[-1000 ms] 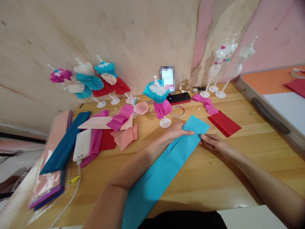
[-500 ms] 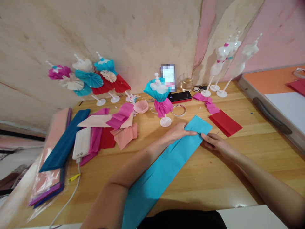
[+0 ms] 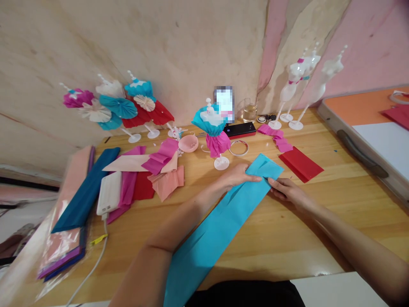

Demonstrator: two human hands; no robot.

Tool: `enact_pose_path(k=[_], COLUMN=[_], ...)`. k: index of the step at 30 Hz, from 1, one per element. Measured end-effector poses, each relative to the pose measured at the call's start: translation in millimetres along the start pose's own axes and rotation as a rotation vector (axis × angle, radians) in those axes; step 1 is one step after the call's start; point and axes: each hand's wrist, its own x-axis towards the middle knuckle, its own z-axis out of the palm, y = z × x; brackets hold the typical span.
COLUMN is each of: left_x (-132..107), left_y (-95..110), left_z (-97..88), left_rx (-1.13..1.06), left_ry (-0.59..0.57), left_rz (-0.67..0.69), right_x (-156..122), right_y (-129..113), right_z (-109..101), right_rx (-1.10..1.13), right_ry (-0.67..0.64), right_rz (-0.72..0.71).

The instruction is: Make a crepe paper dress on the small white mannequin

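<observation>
Long turquoise tissue-paper strip [image 3: 220, 226], creased, runs across the pale wooden table [image 3: 287, 238] and over its near edge. Left hand [image 3: 238, 177] lies flat on it, uncurled; right hand [image 3: 285, 189] at its side edge, pinch unclear. Judged light, soft, easily torn: hold flat, near the folds.

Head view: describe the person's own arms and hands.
The left forearm and right forearm are bare, with no sleeves, watch or bracelet. The left hand and right hand wear no gloves or visible rings. Black clothing shows at the bottom edge of the view.
</observation>
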Motion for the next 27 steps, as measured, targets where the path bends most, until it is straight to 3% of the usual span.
enact_pose_path(k=[4,12,27], left_x=[-1,-4,-4], left_y=[-1,3,5], left_z=[0.1,5.7,7.3], left_rx=[-0.009,-0.007,0.081], left_ry=[0.000,0.011,0.028], left_rz=[-0.049,-0.019,-0.017], right_x=[0,-7,-3], right_y=[0,-18,-9], right_z=[-3,0,0], right_rx=[0.009,0.082,0.080], right_ry=[-0.013,-0.034,-0.022], right_rz=[0.003,0.004,0.000])
